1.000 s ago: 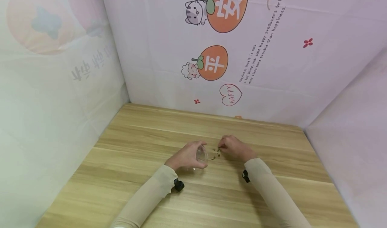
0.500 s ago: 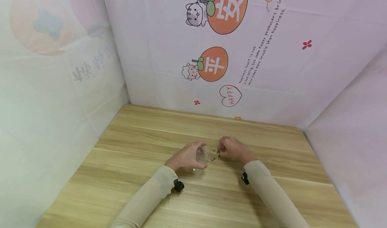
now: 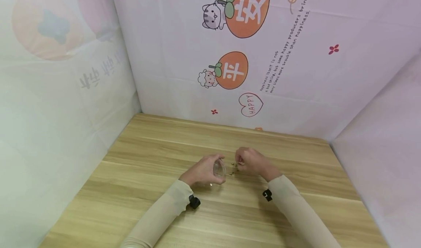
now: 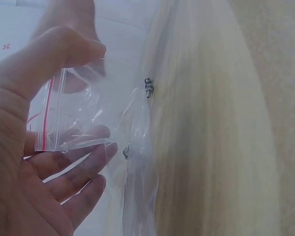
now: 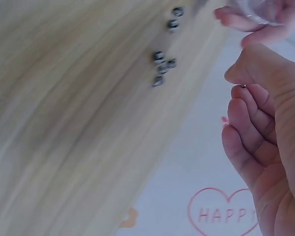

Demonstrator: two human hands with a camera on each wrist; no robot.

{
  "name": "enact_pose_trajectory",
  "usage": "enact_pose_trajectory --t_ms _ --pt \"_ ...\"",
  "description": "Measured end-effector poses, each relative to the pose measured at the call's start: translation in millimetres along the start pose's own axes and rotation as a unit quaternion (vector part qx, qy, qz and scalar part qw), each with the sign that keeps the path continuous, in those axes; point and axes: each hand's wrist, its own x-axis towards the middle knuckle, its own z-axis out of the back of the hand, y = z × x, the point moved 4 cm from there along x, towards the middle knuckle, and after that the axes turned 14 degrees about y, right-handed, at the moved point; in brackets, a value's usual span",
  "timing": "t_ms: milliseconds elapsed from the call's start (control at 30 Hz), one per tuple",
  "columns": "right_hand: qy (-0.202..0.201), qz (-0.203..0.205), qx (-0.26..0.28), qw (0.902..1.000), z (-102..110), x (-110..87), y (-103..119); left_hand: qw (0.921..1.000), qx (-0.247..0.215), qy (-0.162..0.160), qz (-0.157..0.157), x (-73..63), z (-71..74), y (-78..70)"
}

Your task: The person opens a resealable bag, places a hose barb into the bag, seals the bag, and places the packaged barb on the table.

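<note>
My left hand [image 3: 204,168] holds a clear zip-lock bag [image 4: 83,118] with a red strip along its seal. The thumb and fingers curve round the bag, and its mouth faces right in the head view. To the right, my right hand [image 3: 253,162] is just over the table with thumb and forefinger pinched together. In the right wrist view a tiny dark tip of a screw [image 5: 243,86] shows between them; most of it is hidden. Several small dark metal screws [image 5: 159,55] lie on the wood between the two hands.
The wooden table [image 3: 158,138] runs back to a white printed cloth wall [image 3: 177,58]. White cloth also stands along the left side [image 3: 65,124] and the right side [image 3: 388,138]. A black wrist camera [image 3: 194,202] sits below the left cuff, another camera [image 3: 267,195] by the right.
My right hand has pulled back slightly from the loose screws, its fingertips drawn in with a screw pinched between them. The left hand and the bag have stayed in place.
</note>
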Motion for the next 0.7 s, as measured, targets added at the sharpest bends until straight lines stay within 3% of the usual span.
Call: enact_pose_trajectory --t_ms 300,700 --pt "-0.026 0.059 -0.010 0.9979 14.8 -0.7 24.9 1.0000 0.000 0.003 0.004 0.4 -0.3 0.7" --pt "-0.005 0.075 0.002 0.9972 19.3 7.3 53.9 1.0000 -0.005 0.006 -0.001 1.8 -1.2 3.5"
